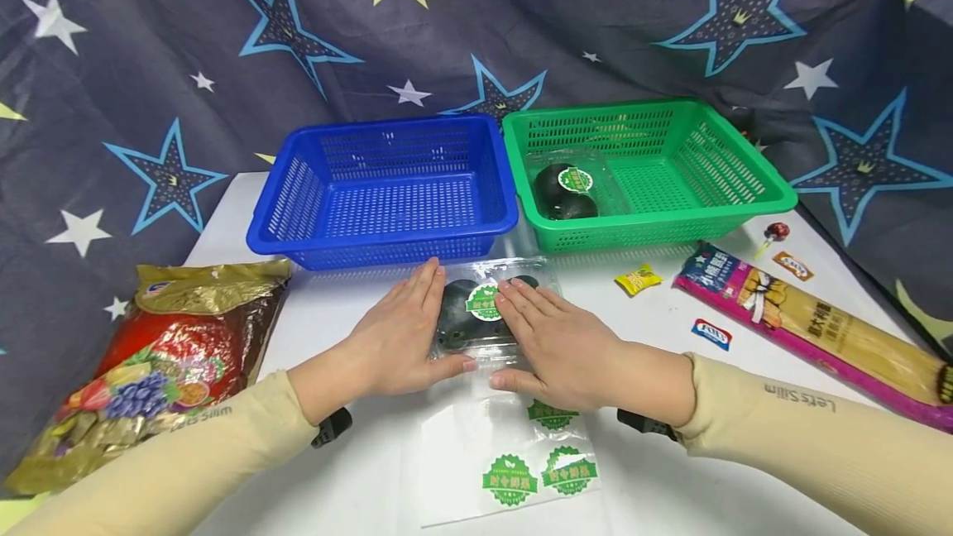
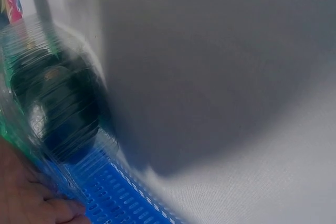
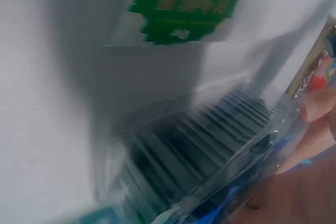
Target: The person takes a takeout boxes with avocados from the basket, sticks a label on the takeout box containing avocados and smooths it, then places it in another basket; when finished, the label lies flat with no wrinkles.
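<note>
A clear plastic clamshell box (image 1: 487, 351) lies on the table with dark round fruits (image 1: 457, 317) inside. On its lid sits a round green and white sticker (image 1: 484, 302). My right hand (image 1: 562, 346) reaches over the box from the right, its straight fingertips resting at the sticker's edge. At the box's left side lies my left hand (image 1: 398, 337), fingers extended and thumb pointing inward. Both wrist views show the ribbed side of the box (image 2: 58, 103) close up. Below the box is a backing sheet (image 1: 457, 470) with several green stickers (image 1: 510, 480).
Behind stand a blue basket (image 1: 383, 245) and a green basket (image 1: 670, 226); the green one holds another labelled box (image 1: 614, 189). A large candy bag (image 1: 174, 354) lies left. At right are a pasta pack (image 1: 811, 321), small wrapped candies (image 1: 638, 279) and a lollipop (image 1: 777, 232).
</note>
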Demonstrator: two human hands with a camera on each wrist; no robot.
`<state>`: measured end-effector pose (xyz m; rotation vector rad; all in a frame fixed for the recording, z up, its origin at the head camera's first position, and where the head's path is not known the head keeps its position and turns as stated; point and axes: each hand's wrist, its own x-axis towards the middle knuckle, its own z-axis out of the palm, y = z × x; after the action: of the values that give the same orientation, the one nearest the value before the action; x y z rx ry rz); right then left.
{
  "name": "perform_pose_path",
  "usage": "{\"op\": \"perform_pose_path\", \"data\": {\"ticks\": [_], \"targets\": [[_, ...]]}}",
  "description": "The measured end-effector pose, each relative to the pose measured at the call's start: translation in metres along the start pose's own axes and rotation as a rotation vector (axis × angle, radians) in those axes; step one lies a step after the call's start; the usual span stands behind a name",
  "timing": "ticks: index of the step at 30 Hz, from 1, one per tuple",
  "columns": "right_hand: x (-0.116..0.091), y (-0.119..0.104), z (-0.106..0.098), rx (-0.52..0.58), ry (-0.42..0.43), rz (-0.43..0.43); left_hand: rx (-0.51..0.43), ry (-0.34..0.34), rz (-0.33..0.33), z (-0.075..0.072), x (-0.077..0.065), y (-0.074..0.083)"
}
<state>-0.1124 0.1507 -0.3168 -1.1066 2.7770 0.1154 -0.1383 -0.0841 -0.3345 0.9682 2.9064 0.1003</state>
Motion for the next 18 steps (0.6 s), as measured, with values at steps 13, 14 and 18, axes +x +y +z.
{"op": "perform_pose_path", "data": {"ticks": [13, 14, 18], "targets": [[-0.015, 0.019, 0.008, 0.149, 0.124, -0.032, -0.034, 0.034, 0.026, 0.003, 0.001, -0.001], [-0.016, 0.022, 0.009, 0.204, 0.134, -0.019, -0.039, 0.033, 0.024, 0.003, 0.001, -0.001], [-0.024, 0.031, 0.009, 0.461, 0.154, 0.126, -0.074, 0.04, 0.012, 0.002, -0.002, -0.002]]}}
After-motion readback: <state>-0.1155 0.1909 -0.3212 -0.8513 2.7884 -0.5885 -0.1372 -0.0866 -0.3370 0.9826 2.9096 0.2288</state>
